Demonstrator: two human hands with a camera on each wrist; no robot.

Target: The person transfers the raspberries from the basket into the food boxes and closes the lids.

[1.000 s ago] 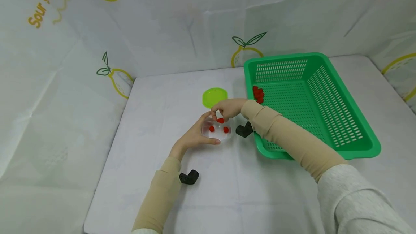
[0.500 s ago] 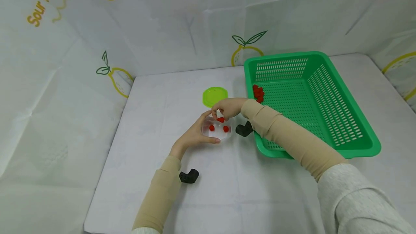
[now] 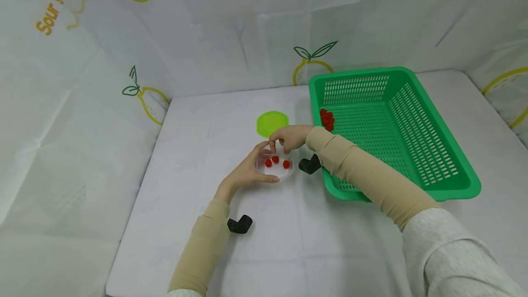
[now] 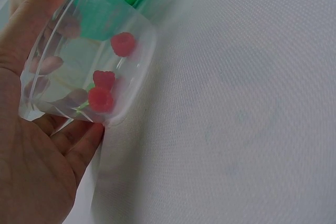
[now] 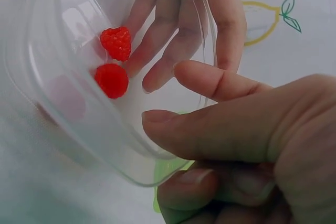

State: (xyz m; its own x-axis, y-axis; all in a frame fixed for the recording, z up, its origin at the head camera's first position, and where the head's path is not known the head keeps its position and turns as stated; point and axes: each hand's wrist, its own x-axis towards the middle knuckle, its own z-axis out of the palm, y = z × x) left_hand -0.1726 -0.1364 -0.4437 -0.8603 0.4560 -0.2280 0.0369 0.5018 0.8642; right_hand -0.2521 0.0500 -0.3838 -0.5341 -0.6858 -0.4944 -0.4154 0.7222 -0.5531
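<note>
My left hand (image 3: 245,172) grips a clear plastic tub (image 3: 277,173), thumb on the near side and fingers around the far side. Three red raspberries (image 4: 123,44) lie apart or side by side on its bottom. In the right wrist view, two raspberries (image 5: 112,81) show through the clear wall. Over the far part of the tub hangs my right hand (image 3: 294,136). Its thumb and forefinger are apart with nothing between them, and the other fingers are bent. Just beyond the hands lies a round lime-green lid (image 3: 272,123).
A large green slatted basket (image 3: 443,120) stands on the right, under my right forearm. Several raspberries (image 3: 327,119) are piled at its left wall. One black angled piece (image 3: 310,164) is beside the basket; another black piece (image 3: 240,224) is by my left forearm.
The third raspberry has left my right fingertips and now lies in the tub near the left one. My right thumb and forefinger have parted; the left hand still holds the tub.
</note>
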